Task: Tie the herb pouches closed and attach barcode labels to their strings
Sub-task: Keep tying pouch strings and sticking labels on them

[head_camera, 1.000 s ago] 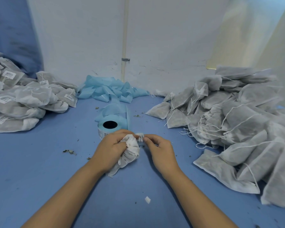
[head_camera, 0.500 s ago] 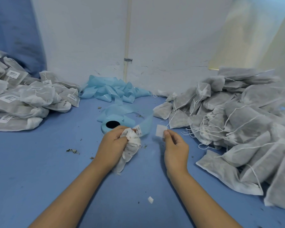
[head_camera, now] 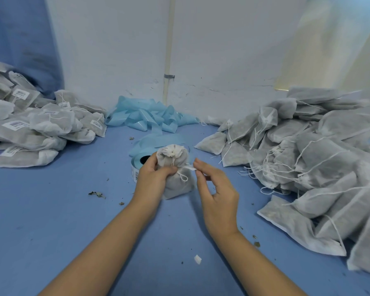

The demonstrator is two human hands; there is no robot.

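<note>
Head view: left hand [head_camera: 153, 178] around pouch [head_camera: 176, 167], upright.

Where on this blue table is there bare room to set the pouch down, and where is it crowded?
Bare blue table lies front left, between the labelled pouch pile and the left hand, with only herb crumbs. A narrower strip runs between the forearms. The right side is crowded by the unlabelled pouch pile; the label roll and backing tape fill the centre back.

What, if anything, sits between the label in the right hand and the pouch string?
Nothing visible. The right hand pinches the label right beside the pouch that the left hand grips, with the string exposed there.
</note>
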